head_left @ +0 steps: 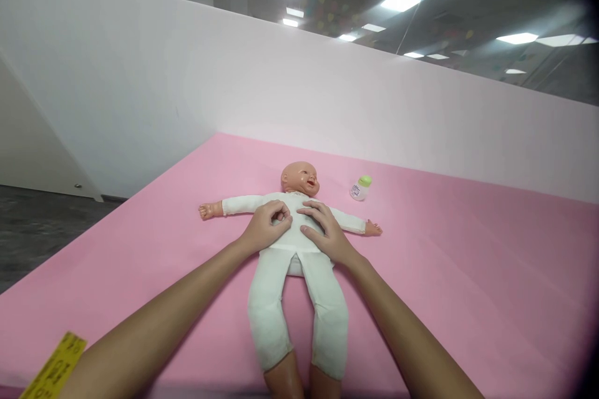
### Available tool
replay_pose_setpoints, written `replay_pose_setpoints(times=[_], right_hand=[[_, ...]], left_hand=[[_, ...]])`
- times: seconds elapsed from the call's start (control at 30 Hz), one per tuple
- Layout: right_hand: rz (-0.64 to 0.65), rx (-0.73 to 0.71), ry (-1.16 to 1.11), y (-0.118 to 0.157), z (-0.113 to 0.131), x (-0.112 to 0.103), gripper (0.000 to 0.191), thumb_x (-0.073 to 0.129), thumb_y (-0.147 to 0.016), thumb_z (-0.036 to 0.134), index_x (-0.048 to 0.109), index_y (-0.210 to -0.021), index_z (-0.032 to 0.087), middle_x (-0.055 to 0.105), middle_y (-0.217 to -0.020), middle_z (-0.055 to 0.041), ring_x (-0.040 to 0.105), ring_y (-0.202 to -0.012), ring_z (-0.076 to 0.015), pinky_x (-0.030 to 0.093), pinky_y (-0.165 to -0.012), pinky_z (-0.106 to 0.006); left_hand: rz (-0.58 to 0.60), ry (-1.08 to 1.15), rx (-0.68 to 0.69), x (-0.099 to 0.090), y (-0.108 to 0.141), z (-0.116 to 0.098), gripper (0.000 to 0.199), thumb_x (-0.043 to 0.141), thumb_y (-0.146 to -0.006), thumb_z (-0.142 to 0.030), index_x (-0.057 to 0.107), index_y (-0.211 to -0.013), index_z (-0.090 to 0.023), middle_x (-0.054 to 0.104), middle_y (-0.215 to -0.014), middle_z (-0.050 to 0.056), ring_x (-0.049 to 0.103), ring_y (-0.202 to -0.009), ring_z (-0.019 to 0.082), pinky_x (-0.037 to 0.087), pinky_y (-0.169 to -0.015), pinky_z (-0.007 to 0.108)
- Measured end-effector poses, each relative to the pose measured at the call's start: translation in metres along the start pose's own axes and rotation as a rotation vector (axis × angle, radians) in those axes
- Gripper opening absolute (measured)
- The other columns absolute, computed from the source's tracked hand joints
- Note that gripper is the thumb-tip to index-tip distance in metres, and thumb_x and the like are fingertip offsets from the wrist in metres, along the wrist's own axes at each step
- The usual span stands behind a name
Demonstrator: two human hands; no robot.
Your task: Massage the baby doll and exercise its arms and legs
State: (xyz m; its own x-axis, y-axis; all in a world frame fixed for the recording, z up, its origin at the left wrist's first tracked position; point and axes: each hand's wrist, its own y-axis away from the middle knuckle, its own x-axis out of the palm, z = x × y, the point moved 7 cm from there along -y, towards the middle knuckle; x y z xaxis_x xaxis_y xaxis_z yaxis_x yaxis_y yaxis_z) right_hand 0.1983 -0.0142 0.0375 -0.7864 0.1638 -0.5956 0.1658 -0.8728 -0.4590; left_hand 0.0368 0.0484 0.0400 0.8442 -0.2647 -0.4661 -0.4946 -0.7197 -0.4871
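Note:
A baby doll (297,240) with a hard head and a white cloth body lies on its back, arms stretched out sideways and legs toward me. Both of my hands rest on its torso. My left hand (267,224) is on the left of the chest with the fingers curled and the thumb near the index fingertip; anything pinched there is too small to make out. Opposite it, my right hand (326,232) lies on the chest with its fingers apart, holding nothing. The doll's head is turned to the right.
The doll lies on a pink padded surface (444,262). To the right of its head stands a small clear bottle (359,191) with a green cap. A white partition (327,93) rises behind. At the lower left is a yellow strip (56,366) with dark markings.

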Motion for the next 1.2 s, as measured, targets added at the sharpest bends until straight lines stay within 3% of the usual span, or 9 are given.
replay_pose_setpoints(times=[0.17, 0.27, 0.33, 0.5, 0.57, 0.77, 0.93, 1.03, 1.2], right_hand=[[0.007, -0.001, -0.009, 0.0, 0.0, 0.0, 0.035, 0.064, -0.096, 0.04, 0.064, -0.13, 0.033, 0.051, -0.144, -0.007, 0.045, -0.142, -0.0264, 0.032, -0.124, -0.05], [0.011, 0.006, -0.011, -0.001, 0.0, 0.0, 0.035, 0.063, -0.096, 0.041, 0.064, -0.13, 0.033, 0.051, -0.145, -0.0068, 0.044, -0.143, -0.0264, 0.031, -0.124, -0.05], [0.023, 0.022, -0.01, -0.001, 0.001, 0.0, 0.036, 0.062, -0.097, 0.043, 0.063, -0.132, 0.034, 0.049, -0.148, -0.0067, 0.042, -0.144, -0.0262, 0.03, -0.124, -0.051], [0.066, 0.105, 0.0, 0.001, -0.003, 0.002, 0.068, 0.07, -0.09, 0.052, 0.044, -0.151, 0.036, 0.03, -0.165, -0.0059, 0.022, -0.156, -0.0292, 0.022, -0.127, -0.056], [0.07, 0.119, 0.007, 0.001, -0.005, 0.002, 0.076, 0.073, -0.087, 0.054, 0.041, -0.153, 0.034, 0.029, -0.166, -0.0071, 0.021, -0.156, -0.0299, 0.022, -0.127, -0.056], [0.007, 0.1, -0.006, -0.002, -0.008, -0.002, 0.067, 0.077, -0.083, 0.051, 0.054, -0.143, 0.034, 0.049, -0.148, -0.0074, 0.043, -0.143, -0.0287, 0.035, -0.122, -0.05], [-0.066, 0.072, -0.003, -0.004, -0.006, -0.006, 0.043, 0.077, -0.085, 0.049, 0.066, -0.123, 0.031, 0.061, -0.126, -0.0062, 0.054, -0.127, -0.0276, 0.043, -0.112, -0.048], [-0.096, 0.05, 0.001, -0.004, -0.005, -0.006, 0.034, 0.076, -0.086, 0.047, 0.067, -0.113, 0.029, 0.064, -0.115, -0.0057, 0.056, -0.119, -0.0281, 0.047, -0.106, -0.048], [-0.112, 0.042, -0.007, -0.003, -0.005, -0.007, 0.033, 0.074, -0.087, 0.048, 0.066, -0.112, 0.029, 0.063, -0.116, -0.0061, 0.055, -0.121, -0.0286, 0.046, -0.107, -0.049]], left_hand=[[0.006, -0.009, 0.034, -0.001, 0.001, -0.005, 0.006, 0.057, -0.088, -0.022, 0.061, -0.083, -0.018, 0.057, -0.082, 0.001, 0.051, -0.076, 0.016, 0.042, -0.071, 0.03], [0.012, -0.022, 0.076, -0.002, 0.001, -0.008, 0.011, 0.058, -0.089, -0.021, 0.065, -0.097, -0.02, 0.061, -0.098, 0.005, 0.057, -0.096, 0.021, 0.046, -0.091, 0.036], [0.016, -0.053, 0.089, -0.001, 0.001, -0.006, 0.018, 0.058, -0.091, -0.023, 0.068, -0.106, -0.023, 0.061, -0.109, 0.007, 0.056, -0.112, 0.024, 0.043, -0.105, 0.042], [0.026, -0.133, 0.092, 0.003, 0.003, 0.004, 0.041, 0.058, -0.095, -0.029, 0.058, -0.135, -0.027, 0.051, -0.146, 0.009, 0.042, -0.14, 0.029, 0.031, -0.121, 0.051], [0.035, -0.141, 0.078, 0.004, 0.002, 0.007, 0.044, 0.057, -0.096, -0.031, 0.055, -0.139, -0.027, 0.049, -0.149, 0.009, 0.041, -0.142, 0.03, 0.03, -0.121, 0.051], [0.026, -0.131, 0.074, 0.001, 0.001, 0.001, 0.028, 0.059, -0.094, -0.031, 0.062, -0.121, -0.025, 0.06, -0.125, 0.009, 0.052, -0.125, 0.028, 0.038, -0.113, 0.047], [0.009, -0.128, 0.061, 0.001, 0.001, 0.002, 0.009, 0.059, -0.092, -0.029, 0.06, -0.097, -0.022, 0.061, -0.103, 0.005, 0.056, -0.104, 0.024, 0.043, -0.098, 0.041], [0.009, -0.132, 0.045, 0.002, 0.0, 0.005, 0.008, 0.059, -0.09, -0.028, 0.056, -0.087, -0.02, 0.059, -0.091, 0.003, 0.054, -0.092, 0.022, 0.042, -0.088, 0.037], [0.01, -0.143, 0.036, 0.002, 0.0, 0.003, 0.01, 0.059, -0.089, -0.027, 0.054, -0.084, -0.02, 0.056, -0.081, 0.001, 0.051, -0.08, 0.019, 0.041, -0.079, 0.035]])
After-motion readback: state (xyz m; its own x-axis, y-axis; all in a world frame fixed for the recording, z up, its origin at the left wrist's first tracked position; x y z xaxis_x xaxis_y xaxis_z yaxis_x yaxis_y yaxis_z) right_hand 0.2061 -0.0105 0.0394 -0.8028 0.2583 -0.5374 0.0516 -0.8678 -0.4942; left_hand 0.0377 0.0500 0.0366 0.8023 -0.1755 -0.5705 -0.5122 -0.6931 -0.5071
